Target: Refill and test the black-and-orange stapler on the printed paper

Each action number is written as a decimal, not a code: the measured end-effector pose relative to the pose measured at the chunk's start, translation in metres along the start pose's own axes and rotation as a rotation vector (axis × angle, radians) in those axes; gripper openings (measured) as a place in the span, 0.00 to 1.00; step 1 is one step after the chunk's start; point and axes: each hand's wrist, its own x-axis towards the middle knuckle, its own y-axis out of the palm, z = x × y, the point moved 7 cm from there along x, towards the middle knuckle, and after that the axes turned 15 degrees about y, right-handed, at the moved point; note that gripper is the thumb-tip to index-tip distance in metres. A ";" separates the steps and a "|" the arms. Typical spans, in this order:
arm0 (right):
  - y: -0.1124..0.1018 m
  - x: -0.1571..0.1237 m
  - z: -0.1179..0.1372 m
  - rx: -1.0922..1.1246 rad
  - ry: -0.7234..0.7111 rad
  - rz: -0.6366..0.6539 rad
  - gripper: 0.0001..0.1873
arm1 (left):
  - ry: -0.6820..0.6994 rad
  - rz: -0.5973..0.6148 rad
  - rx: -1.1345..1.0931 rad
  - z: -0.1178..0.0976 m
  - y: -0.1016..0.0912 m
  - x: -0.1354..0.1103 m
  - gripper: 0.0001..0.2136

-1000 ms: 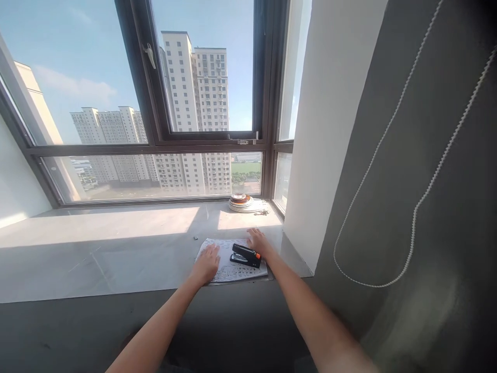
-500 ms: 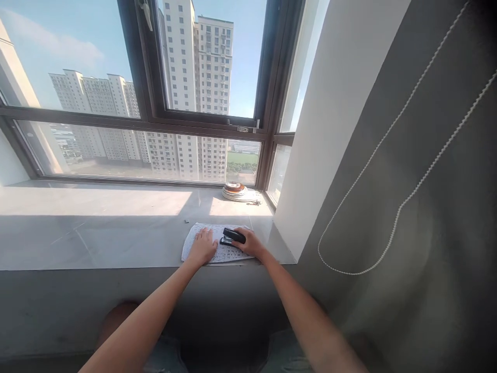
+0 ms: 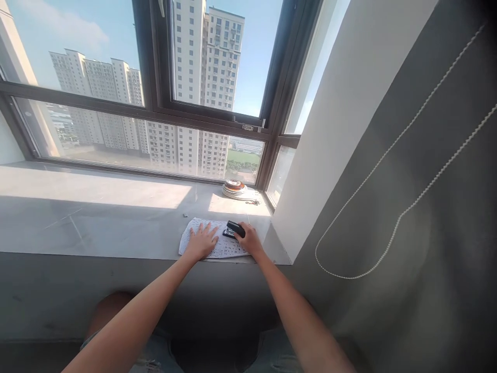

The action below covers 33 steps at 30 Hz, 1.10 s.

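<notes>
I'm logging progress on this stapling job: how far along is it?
Done: the printed paper lies flat on the sill, near its front edge. In hand: the left hand presses flat on it while the right hand grips the black stapler resting on its far right part. Left: whether a staple is in is too small to tell; the stapling itself probably remains.

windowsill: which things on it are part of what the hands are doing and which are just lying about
In use: printed paper, pressed flat by the left hand; black stapler, gripped by the right hand on the paper.
Lying about: stack of discs by the window corner; small scrap on the sill behind the paper; bead cord on the wall.
</notes>
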 end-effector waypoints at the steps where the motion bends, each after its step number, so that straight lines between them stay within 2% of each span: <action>1: 0.000 0.001 -0.001 0.002 0.002 -0.005 0.14 | -0.002 -0.004 -0.002 0.001 0.000 0.000 0.30; 9: 0.001 0.002 -0.003 0.027 -0.003 -0.016 0.12 | -0.026 0.010 -0.017 0.006 0.000 0.000 0.32; 33: 0.002 0.005 -0.006 0.047 -0.014 -0.017 0.11 | -0.040 -0.027 0.016 0.006 -0.004 0.000 0.31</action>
